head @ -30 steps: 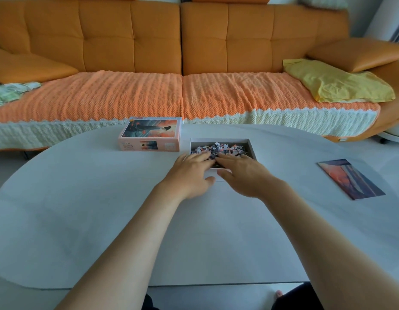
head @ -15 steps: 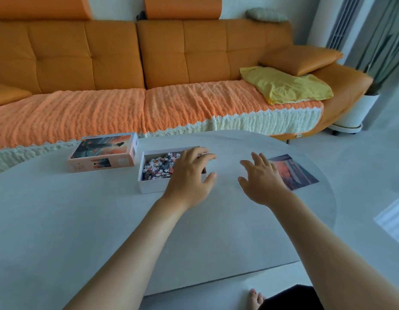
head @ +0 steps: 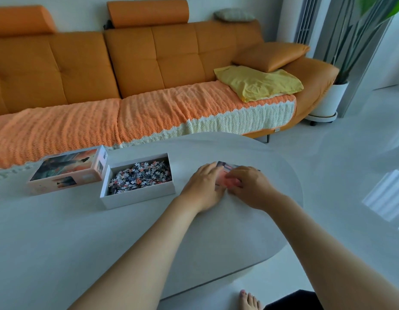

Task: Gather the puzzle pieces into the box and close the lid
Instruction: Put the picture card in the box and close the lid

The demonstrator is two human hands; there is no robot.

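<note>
Both hands meet over a picture card (head: 226, 175) lying on the white table (head: 82, 231), just right of the open box (head: 138, 195). The left hand (head: 203, 186) lies flat on the card's box-side edge, fingers straight and together. The right hand (head: 250, 186) bends its fingers over the card's far side; whether it pinches the card cannot be told. Puzzle pieces (head: 140, 177) fill the box. The lid (head: 66, 168) sits just left of the box, picture up.
</note>
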